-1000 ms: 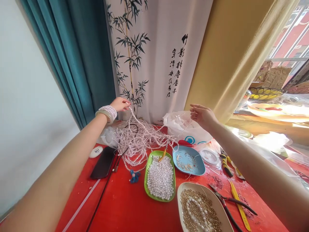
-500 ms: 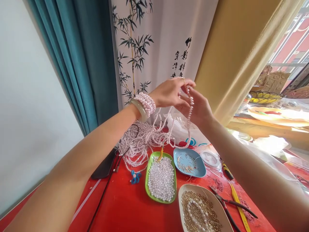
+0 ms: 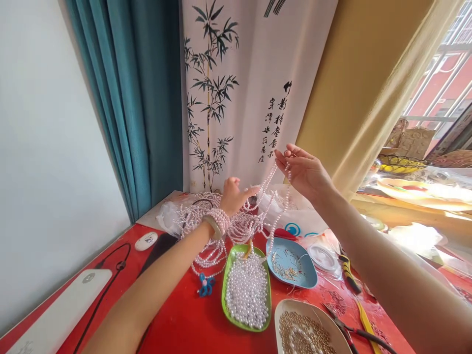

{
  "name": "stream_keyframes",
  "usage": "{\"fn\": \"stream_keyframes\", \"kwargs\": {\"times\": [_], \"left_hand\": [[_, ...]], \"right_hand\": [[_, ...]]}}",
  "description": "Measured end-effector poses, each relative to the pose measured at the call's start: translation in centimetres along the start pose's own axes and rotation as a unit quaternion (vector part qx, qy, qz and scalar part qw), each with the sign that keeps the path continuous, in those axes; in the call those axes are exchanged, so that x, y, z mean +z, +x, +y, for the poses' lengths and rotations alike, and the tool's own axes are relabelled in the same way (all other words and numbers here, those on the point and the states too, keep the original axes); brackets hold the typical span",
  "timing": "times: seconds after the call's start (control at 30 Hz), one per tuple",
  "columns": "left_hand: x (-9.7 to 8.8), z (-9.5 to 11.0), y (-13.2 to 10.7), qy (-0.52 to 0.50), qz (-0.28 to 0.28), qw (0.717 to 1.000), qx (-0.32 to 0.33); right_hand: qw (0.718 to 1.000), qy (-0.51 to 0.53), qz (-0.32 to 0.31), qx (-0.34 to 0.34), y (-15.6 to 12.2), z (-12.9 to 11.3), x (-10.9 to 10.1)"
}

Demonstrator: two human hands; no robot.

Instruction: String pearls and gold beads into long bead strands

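My right hand [image 3: 307,172] is raised in front of the hanging cloth, fingertips pinched on a strand of pearl beads [image 3: 286,196]. The strand hangs in loops toward the table. Lower and to the left is my left hand [image 3: 236,196], over a heap of pearl bead strands [image 3: 208,246]. Its thumb points right, close to the hanging beads, apart from the bent fingers; I see nothing gripped in it. Pink beads and a pale bangle [image 3: 217,223] circle the left wrist. Below the hands, a green tray [image 3: 223,295] holds loose white pearl beads [image 3: 247,290].
A blue dish [image 3: 311,275] with small metal pins is right of the green tray. A cream tray [image 3: 278,319] of gold beads lies nearer. Pliers [image 3: 346,324], yellow tweezers [image 3: 365,317] and a blue bow-like ornament [image 3: 205,285] rest on the red table [image 3: 191,324].
My left hand has come away from the right hand, moving down and left to the strand heap. My right hand stays raised with the beads. The view has tilted upward.
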State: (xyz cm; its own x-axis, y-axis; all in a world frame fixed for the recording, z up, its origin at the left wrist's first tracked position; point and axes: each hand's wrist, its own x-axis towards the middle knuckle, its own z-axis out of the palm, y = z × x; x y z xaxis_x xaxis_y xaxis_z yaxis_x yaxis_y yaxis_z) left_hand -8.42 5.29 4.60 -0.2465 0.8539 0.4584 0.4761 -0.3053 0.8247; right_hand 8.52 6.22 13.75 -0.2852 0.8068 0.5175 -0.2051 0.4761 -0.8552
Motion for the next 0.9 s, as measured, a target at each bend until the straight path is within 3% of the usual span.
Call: {"fn": "stream_keyframes", "kwargs": {"times": [0.07,0.13,0.23,0.33,0.47,0.57,0.67,0.77,0.9], "left_hand": [[0.8,-0.7,-1.0,-0.009,0.058,0.997,-0.045],[1.4,-0.7,-1.8,-0.007,0.082,0.994,-0.067],[2.3,-0.3,-2.3,0.03,0.038,0.997,-0.067],[2.6,-0.1,-2.2,0.034,-0.005,0.999,-0.026],[2.4,-0.4,-2.0,-0.038,-0.06,0.997,0.028],[1.9,-0.8,-2.0,-0.132,-0.142,0.981,0.022],[1.4,-1.1,-1.8,-0.181,-0.182,0.966,0.021],[0.8,-1.3,-1.6,-0.178,-0.189,0.964,0.056],[0.1,-0.9,-1.6,-0.188,-0.18,0.96,0.102]], "right_hand": [[1.0,0.008,0.007,0.0,0.2,-0.1,-0.1],[1.0,0.025,0.006,0.0,0.4,0.0,-0.2],[0.999,0.04,-0.009,-0.003,0.6,0.5,-0.1],[0.999,0.047,-0.021,-0.005,0.8,1.4,0.0],[0.999,0.038,-0.004,-0.005,1.1,2.1,0.1],[1.0,-0.007,0.018,0.002,1.3,2.1,0.1],[0.999,-0.04,0.016,0.032,1.1,1.9,0.2],[0.987,-0.136,-0.027,0.079,0.1,1.7,0.7],[0.938,-0.307,-0.088,0.132,-1.9,2.2,1.8]]}}
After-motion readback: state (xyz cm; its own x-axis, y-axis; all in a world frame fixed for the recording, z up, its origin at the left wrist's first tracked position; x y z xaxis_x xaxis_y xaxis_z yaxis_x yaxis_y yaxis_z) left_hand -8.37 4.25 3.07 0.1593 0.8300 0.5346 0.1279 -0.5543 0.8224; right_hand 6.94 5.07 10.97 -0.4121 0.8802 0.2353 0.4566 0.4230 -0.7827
